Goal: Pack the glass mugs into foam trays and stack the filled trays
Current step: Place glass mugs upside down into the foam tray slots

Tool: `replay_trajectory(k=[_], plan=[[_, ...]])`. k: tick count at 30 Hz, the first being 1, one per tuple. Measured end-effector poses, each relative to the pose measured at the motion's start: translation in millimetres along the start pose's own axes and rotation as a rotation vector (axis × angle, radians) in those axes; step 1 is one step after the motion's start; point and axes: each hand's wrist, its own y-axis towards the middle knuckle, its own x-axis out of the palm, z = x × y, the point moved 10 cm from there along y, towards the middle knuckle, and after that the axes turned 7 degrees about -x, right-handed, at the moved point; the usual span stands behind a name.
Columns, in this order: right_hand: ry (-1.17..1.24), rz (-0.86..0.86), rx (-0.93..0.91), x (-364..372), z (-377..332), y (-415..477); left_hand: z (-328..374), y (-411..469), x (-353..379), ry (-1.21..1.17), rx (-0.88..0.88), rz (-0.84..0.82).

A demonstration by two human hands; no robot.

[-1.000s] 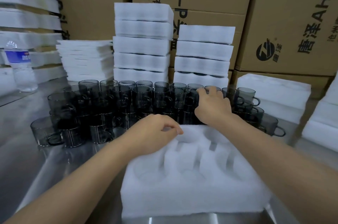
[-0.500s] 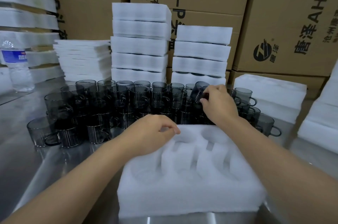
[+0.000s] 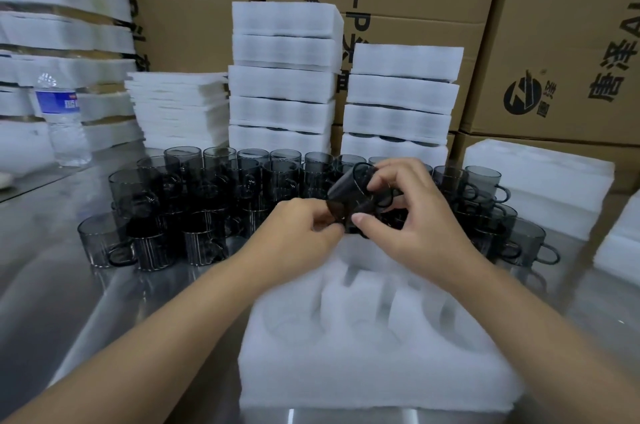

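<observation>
Even, dim indoor light; soft glare streaks on the steel bench [image 3: 52, 285]. Wide-angle lens bows the edges — hands [image 3: 346, 216] and foam tray [image 3: 381, 371] slightly blurred.

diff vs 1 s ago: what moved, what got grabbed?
Right hand gripped one glass mug, lifted it out of the group and pulled it back, tilted, above the foam tray's far edge. Left hand rose off the tray to pinch the mug's lower end. Tray, remaining mugs, filled stacks unchanged.
</observation>
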Motion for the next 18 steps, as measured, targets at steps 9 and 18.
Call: replay_trajectory(k=[9,18], plan=[[-0.130,0.040,-0.169,-5.9,-18.2,-0.5,-6.7,2.6,15.8,-0.880,-0.228,-0.299],[-0.121,-0.156,-0.098,12.4,-7.7,-4.4,-38.7,9.8,11.5,-0.977,-0.423,-0.216]])
